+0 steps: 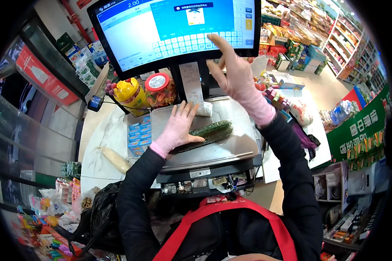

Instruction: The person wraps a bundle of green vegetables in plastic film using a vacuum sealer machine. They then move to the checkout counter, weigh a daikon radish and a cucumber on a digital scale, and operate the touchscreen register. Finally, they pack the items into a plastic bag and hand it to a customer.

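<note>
A dark green vegetable, seemingly cucumber, in clear plastic lies slantwise on the metal weighing plate. My left hand is spread palm down over its left end, the thumb across the vegetable and the fingertips by the paper. From the slot below the monitor hangs a long printed receipt, its lower end curled on the plate. My right hand is raised at the lower right of a lit touchscreen, index finger extended over the on-screen keyboard. Whether the finger touches the glass cannot be told.
Behind the plate stand a red-lidded candy jar and a yellow tub. Small blue boxes and a white radish lie on the left. The coin drawer is below the plate. A black plastic bag hangs at lower left.
</note>
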{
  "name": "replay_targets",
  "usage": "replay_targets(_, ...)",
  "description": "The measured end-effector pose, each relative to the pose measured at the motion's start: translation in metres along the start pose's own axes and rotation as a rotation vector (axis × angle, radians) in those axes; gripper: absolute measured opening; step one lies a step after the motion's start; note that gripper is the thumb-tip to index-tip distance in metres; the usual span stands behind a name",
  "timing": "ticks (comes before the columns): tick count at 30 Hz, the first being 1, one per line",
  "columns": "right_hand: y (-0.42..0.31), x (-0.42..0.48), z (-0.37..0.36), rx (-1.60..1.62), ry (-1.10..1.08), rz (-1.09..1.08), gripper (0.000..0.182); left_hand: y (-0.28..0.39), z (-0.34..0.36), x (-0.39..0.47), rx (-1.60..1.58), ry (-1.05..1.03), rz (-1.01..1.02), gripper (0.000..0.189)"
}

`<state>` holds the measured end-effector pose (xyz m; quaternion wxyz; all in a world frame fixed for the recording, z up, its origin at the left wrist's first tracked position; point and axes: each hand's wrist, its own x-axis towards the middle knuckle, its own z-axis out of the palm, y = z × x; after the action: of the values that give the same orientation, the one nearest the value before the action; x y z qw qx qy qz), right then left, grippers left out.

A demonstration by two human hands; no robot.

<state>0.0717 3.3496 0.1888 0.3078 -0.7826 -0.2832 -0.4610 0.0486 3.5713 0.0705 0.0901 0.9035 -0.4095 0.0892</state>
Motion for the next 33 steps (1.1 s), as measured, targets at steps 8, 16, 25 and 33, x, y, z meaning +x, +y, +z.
replay_targets(8,-0.006,-0.065,-0.013,0.066,-0.145,0.076,0.06,0.014,0.024,-0.007,-0.116,-0.33,-0.051,0.098)
replay_targets(16,-0.006,0.032,0.008,0.007,-0.01,0.045,0.05,0.013,0.016,-0.008,-0.121,-0.206,-0.062,0.096)
replay_targets(25,0.011,0.052,0.025,-0.105,-0.056,0.074,0.049,0.027,-0.002,-0.016,-0.219,0.002,-0.002,0.084)
replay_targets(33,-0.006,0.036,0.024,0.035,0.031,-0.042,0.044,0.032,-0.04,-0.032,-0.251,0.224,-0.066,0.073)
